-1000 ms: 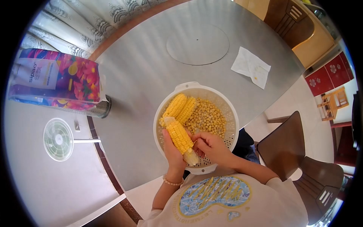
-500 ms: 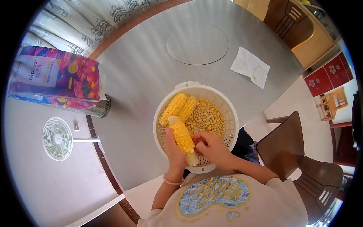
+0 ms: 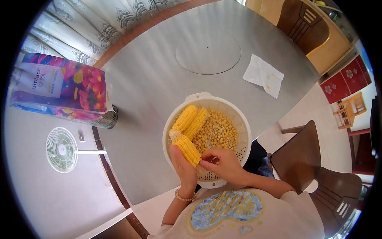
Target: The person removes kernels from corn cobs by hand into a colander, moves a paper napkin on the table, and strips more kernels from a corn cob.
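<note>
My left hand [image 3: 184, 171] is wrapped around an ear of corn [image 3: 187, 149], tilted over a white colander [image 3: 247, 131]. Thumb and forefinger of my right hand [image 3: 226, 164] are pinched against the lower end of that ear, where bare pale cob shows; any kernel between the fingertips is hidden. Inside the colander, loose yellow kernels [image 3: 218, 128] fill the middle and right. Two more ears, one on the left [image 3: 184, 118] and one beside it [image 3: 196, 124], lean against the colander's far left wall.
The colander is at the near edge of a grey table [image 3: 147, 119]. A crumpled white tissue [image 3: 262, 73] lies at the far right. To the left stands a colourful package [image 3: 63, 85] on a mesh holder [image 3: 108, 118]. Brown chairs [image 3: 300, 155] are on the right, a fan [image 3: 62, 149] at left.
The held ear has tipped further left at its top and its lower end sits deeper behind my hands. My right fingers have shifted slightly down along it. The whole view has moved slightly.
</note>
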Available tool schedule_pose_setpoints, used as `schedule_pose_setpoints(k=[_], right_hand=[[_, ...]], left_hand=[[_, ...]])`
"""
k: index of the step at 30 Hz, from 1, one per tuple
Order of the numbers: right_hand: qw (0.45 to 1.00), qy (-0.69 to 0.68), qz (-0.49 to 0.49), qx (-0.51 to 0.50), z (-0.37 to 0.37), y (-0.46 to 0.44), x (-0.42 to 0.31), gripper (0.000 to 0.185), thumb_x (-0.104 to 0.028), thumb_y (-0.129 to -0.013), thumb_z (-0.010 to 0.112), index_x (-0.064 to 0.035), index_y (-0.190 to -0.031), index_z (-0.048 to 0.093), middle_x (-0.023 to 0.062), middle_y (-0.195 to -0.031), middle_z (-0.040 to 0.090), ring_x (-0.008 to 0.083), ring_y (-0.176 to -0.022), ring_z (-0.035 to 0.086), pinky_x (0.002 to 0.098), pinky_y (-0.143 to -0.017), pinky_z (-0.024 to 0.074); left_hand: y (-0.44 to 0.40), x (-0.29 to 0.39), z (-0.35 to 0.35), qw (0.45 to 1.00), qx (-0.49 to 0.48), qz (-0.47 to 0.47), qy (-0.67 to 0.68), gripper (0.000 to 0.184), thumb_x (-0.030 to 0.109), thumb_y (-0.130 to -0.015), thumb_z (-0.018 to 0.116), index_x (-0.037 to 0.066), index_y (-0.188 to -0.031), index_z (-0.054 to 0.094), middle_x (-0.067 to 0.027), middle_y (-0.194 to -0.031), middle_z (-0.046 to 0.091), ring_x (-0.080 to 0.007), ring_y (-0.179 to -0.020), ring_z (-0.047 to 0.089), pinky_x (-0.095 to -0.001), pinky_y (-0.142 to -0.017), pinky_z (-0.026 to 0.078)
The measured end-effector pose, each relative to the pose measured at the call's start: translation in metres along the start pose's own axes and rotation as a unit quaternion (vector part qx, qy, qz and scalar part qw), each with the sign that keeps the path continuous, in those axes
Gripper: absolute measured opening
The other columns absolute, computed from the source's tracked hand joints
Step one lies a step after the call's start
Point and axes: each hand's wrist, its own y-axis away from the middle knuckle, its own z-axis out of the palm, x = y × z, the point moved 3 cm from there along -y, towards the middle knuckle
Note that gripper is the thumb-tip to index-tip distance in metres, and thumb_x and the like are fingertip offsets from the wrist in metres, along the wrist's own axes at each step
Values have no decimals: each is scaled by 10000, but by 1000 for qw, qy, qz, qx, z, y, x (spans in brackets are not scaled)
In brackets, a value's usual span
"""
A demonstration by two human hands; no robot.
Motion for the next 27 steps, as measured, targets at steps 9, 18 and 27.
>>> schedule_pose_setpoints(k=[9,18,27], right_hand=[[998,-20,-28,47,0,2,2,146,-123,-722,701,-15,-791,631,54,-719,589,127,-653,574,240,-599,462],[997,-56,13,42,3,1,6,137,-103,-690,687,-29,-774,609,31,-664,563,101,-578,541,227,-545,439],[911,210,-329,133,2,6,-15,189,-1,-643,676,-44,-784,557,83,-759,579,187,-573,583,280,-484,468]], left_hand=[[5,4,3,999,2,5,-41,440,406,-989,251,50,-976,508,-55,-848,560,-123,-750,518,-258,-689,426],[6,-1,1,999,-9,12,-37,439,393,-993,250,27,-1024,489,-67,-891,557,-139,-785,522,-267,-706,431],[3,-1,-1,1000,0,-17,3,480,417,-990,221,33,-1013,509,-68,-868,578,-145,-771,535,-271,-720,436]])
